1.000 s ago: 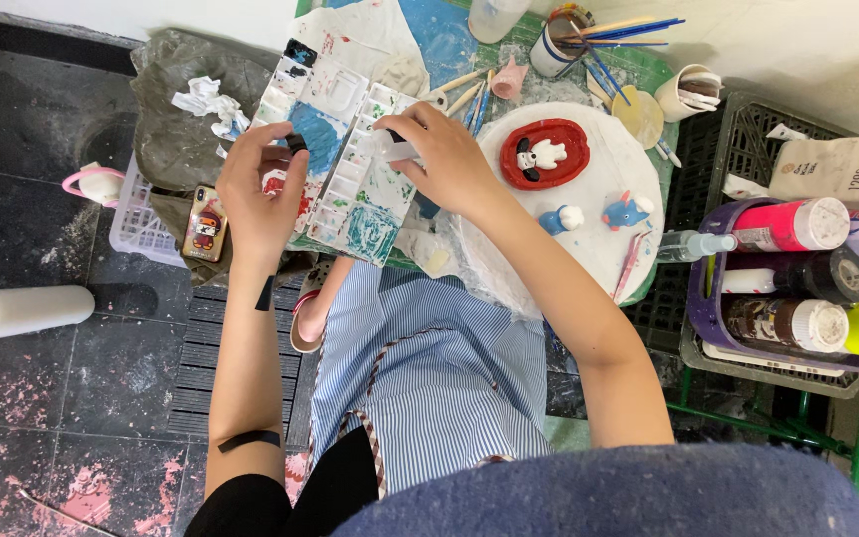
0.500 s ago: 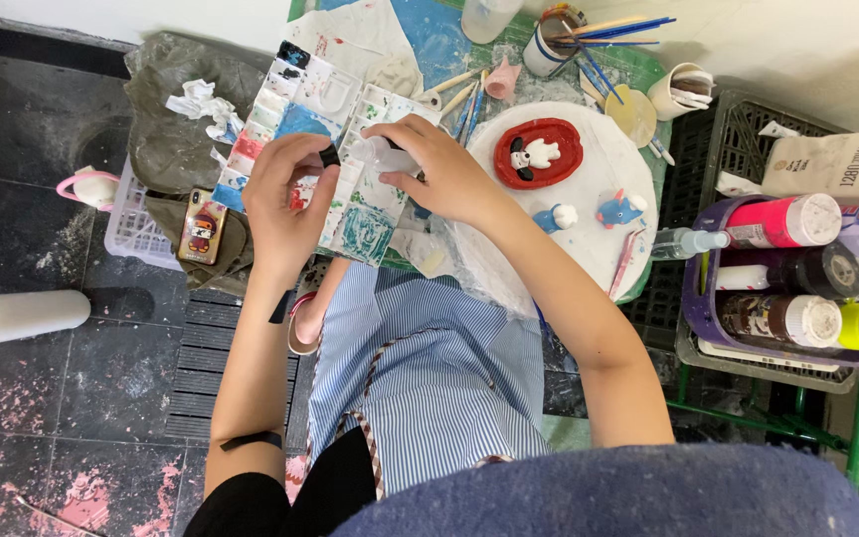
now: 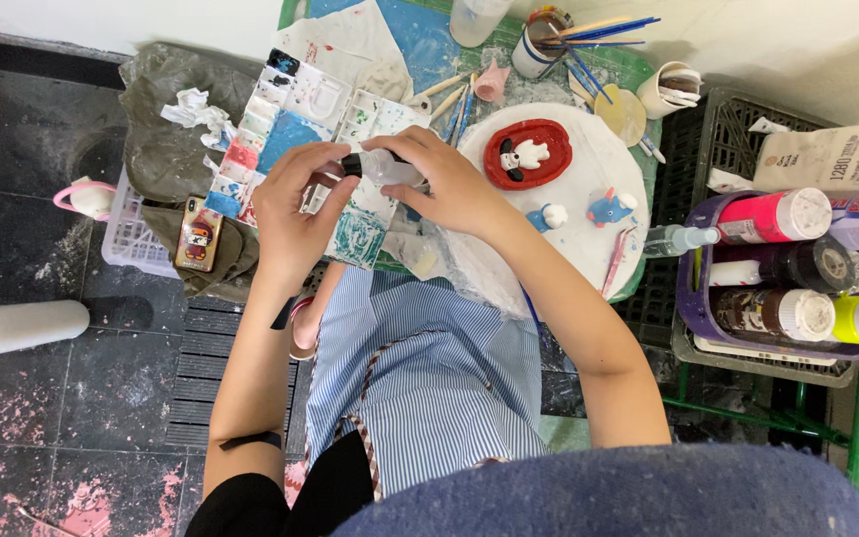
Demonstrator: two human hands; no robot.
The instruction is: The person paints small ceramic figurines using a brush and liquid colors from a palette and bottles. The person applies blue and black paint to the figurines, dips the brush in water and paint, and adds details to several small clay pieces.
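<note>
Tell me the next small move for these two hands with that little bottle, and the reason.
Probably twist the black cap with the left hand while the right hand steadies the small clear bottle. The left fingertips already pinch the cap, the right hand grips the body, and the bottle lies sideways above the paint palette, so the hands look set for turning.

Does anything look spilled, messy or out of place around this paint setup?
Mostly mess: pink paint splatters stain the dark floor at lower left, and crumpled white tissue lies on a grey cloth. Both hands, left and right, hold a small clear bottle over the stained palette.
</note>
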